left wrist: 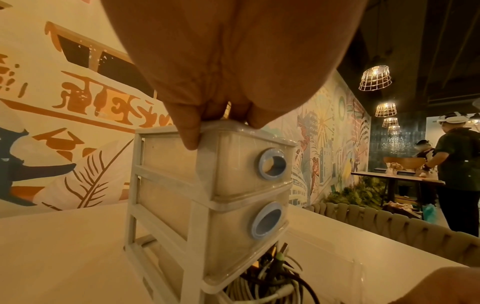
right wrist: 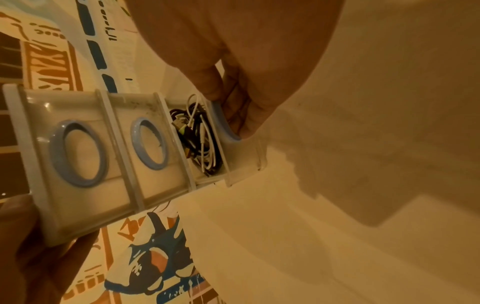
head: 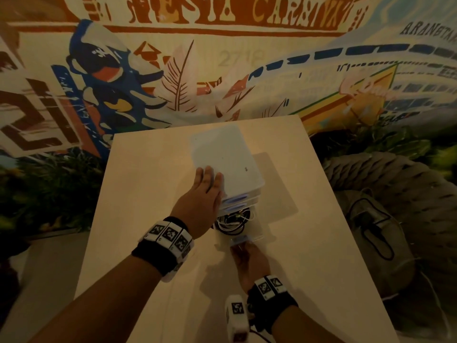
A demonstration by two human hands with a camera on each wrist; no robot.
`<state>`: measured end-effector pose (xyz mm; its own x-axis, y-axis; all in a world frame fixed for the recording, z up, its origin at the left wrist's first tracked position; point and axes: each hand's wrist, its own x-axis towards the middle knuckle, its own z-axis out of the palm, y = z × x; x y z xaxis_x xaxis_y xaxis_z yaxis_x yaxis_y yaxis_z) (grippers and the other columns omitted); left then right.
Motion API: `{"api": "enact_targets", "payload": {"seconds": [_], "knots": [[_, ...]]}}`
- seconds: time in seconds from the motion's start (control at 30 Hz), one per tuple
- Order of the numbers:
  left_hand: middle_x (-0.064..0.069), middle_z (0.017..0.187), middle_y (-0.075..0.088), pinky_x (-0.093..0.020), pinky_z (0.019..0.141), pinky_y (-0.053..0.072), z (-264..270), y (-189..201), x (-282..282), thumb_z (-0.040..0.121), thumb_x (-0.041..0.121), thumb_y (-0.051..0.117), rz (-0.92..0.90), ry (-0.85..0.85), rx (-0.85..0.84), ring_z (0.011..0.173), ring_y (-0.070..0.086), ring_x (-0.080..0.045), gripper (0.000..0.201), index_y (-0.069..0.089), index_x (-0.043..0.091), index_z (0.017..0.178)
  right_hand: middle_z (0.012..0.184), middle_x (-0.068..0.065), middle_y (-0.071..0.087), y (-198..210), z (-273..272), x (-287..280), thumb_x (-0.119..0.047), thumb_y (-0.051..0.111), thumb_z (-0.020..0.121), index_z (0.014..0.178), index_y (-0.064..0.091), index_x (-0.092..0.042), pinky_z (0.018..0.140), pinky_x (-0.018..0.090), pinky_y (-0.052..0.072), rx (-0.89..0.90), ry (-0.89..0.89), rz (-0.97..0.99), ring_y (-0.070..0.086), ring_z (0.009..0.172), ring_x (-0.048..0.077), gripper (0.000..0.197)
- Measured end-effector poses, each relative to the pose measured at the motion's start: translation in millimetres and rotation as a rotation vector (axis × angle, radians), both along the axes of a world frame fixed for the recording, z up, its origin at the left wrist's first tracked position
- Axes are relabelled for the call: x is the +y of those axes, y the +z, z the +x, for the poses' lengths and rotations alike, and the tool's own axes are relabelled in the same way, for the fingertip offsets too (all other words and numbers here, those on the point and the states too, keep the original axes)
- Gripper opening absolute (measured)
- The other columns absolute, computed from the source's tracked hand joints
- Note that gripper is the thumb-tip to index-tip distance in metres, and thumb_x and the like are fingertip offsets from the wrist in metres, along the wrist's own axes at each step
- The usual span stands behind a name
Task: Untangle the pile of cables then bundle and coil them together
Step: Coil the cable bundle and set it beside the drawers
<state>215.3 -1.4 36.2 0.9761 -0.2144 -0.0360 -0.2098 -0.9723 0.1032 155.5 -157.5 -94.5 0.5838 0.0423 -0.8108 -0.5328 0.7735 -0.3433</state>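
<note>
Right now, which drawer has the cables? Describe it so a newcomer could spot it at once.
On the pale table stands a small white drawer unit, the left hand resting on its top. It has three stacked drawers with blue ring pulls. The one you want is the bottom drawer: the only one pulled out, the right hand at its ring, a tangle of black and white cables showing inside.

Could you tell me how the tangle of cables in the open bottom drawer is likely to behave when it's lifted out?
The cables look thin and loosely looped, so probably floppy and light. Black and white strands cross each other, so they would likely come up as one snagging clump. The right hand holds the bottom drawer open.
</note>
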Motion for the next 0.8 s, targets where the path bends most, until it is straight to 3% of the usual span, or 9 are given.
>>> {"api": "enact_targets", "payload": {"seconds": [0.1, 0.2, 0.33, 0.43, 0.5, 0.57, 0.63, 0.73, 0.8], "knots": [[-0.03, 0.155, 0.034, -0.049, 0.109, 0.045, 0.8, 1.4, -3.8, 0.102, 0.03, 0.022, -0.046, -0.025, -0.017, 0.143, 0.033, -0.047, 0.061, 0.035, -0.005, 0.149, 0.1, 0.018, 0.07, -1.2, 10.2, 2.9, -0.005, 0.046, 0.104, 0.108, 0.066, -0.002, 0.08, 0.04, 0.053, 0.009, 0.016, -0.023, 0.065, 0.091, 0.032, 0.021], [-0.024, 0.164, 0.004, -0.049, 0.122, 0.024, 1.2, -6.3, -0.4, 0.108, 0.034, 0.015, -0.021, -0.002, 0.089, 0.152, 0.002, -0.043, 0.059, 0.01, 0.003, 0.158, 0.111, 0.019, 0.069, -3.8, 25.9, 8.7, -0.005, 0.046, 0.104, 0.116, 0.065, -0.002, 0.081, 0.039, 0.054, 0.006, 0.034, -0.029, 0.066, 0.096, 0.034, 0.023], [-0.007, 0.169, -0.001, -0.044, 0.125, 0.016, 1.9, -13.5, 2.2, 0.091, 0.049, 0.0, -0.104, 0.064, 0.12, 0.155, -0.001, -0.027, 0.076, 0.011, 0.02, 0.161, 0.117, 0.021, 0.069, -6.3, 39.4, 13.8, -0.003, 0.047, 0.103, 0.121, 0.065, 0.0, 0.075, 0.037, 0.056, -0.002, 0.033, -0.042, 0.067, 0.097, 0.034, 0.025], [-0.006, 0.169, -0.003, -0.044, 0.124, 0.016, 1.7, -10.7, 0.2, 0.092, 0.049, 0.0, -0.113, 0.077, 0.143, 0.155, -0.002, -0.027, 0.075, 0.009, 0.021, 0.161, 0.115, 0.026, 0.07, -8.9, 46.5, 19.9, 0.002, 0.05, 0.097, 0.118, 0.066, 0.006, 0.086, 0.044, 0.058, -0.027, 0.037, -0.051, 0.066, 0.104, 0.041, 0.027], [-0.013, 0.168, 0.005, -0.044, 0.123, 0.024, 1.6, -5.3, -0.7, 0.098, 0.044, 0.006, -0.077, 0.057, 0.143, 0.154, 0.005, -0.033, 0.07, 0.014, 0.014, 0.16, 0.121, 0.026, 0.068, -10.2, 52.8, 23.4, -0.001, 0.051, 0.098, 0.121, 0.065, 0.005, 0.092, 0.045, 0.056, -0.033, 0.035, -0.051, 0.064, 0.112, 0.042, 0.027], [-0.026, 0.157, 0.031, -0.046, 0.11, 0.044, 2.2, 0.6, -1.1, 0.103, 0.031, 0.022, -0.019, 0.024, 0.128, 0.146, 0.029, -0.044, 0.06, 0.034, 0.0, 0.152, 0.12, 0.024, 0.068, -8.9, 59.7, 25.7, -0.003, 0.05, 0.101, 0.121, 0.064, 0.004, 0.086, 0.041, 0.056, -0.054, 0.037, -0.035, 0.064, 0.108, 0.039, 0.026], [-0.03, 0.149, 0.042, -0.048, 0.102, 0.051, 2.9, -1.7, 0.0, 0.101, 0.029, 0.027, 0.002, 0.002, 0.088, 0.139, 0.038, -0.047, 0.058, 0.042, -0.004, 0.146, 0.12, 0.024, 0.066, -8.9, 68.1, 27.4, -0.003, 0.048, 0.102, 0.122, 0.063, 0.003, 0.087, 0.042, 0.055, -0.067, 0.046, -0.015, 0.062, 0.109, 0.039, 0.026], [-0.024, 0.164, 0.007, -0.046, 0.122, 0.023, 2.3, -9.4, 2.5, 0.095, 0.044, -0.002, -0.027, -0.01, 0.159, 0.15, -0.005, -0.037, 0.077, 0.013, 0.003, 0.158, 0.128, 0.024, 0.062, -12.1, 78.5, 31.9, -0.006, 0.046, 0.103, 0.117, 0.063, -0.003, 0.102, 0.049, 0.049, -0.074, 0.058, 0.008, 0.058, 0.121, 0.041, 0.022], [-0.02, 0.166, -0.004, -0.044, 0.125, 0.013, 1.5, -11.9, 3.6, 0.091, 0.047, -0.01, -0.054, 0.005, 0.151, 0.147, -0.019, -0.032, 0.08, 0.003, 0.007, 0.159, 0.126, 0.024, 0.063, -14.0, 80.0, 33.2, -0.006, 0.046, 0.103, 0.112, 0.064, -0.006, 0.104, 0.05, 0.047, -0.081, 0.062, 0.011, 0.058, 0.121, 0.041, 0.02]]}}
